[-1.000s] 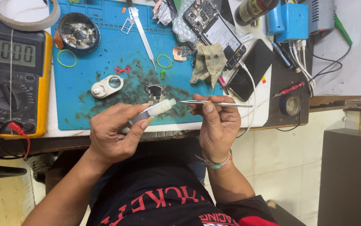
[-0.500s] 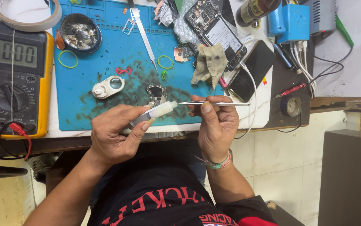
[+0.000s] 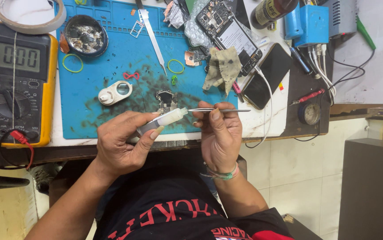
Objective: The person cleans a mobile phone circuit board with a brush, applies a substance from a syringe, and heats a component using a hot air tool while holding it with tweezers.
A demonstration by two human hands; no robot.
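Fingers of left hand (image 3: 120,146) grip syringe (image 3: 162,121); right hand (image 3: 220,138) pinches tweezers (image 3: 218,110) at its tip, above blue mat (image 3: 111,62).

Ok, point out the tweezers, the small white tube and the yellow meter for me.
tweezers (image 3: 220,110): head view, on the middle of the metal shaft.
small white tube (image 3: 168,118): head view, on its white body near the tip.
yellow meter (image 3: 14,57): head view, on its grey display.

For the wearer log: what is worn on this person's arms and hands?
Both forearms are bare, with no gloves or long sleeves. The left hand has no ring, watch or band in view. The right hand has thin bands at the wrist, green, pink and pale. A black shirt with red lettering shows below.
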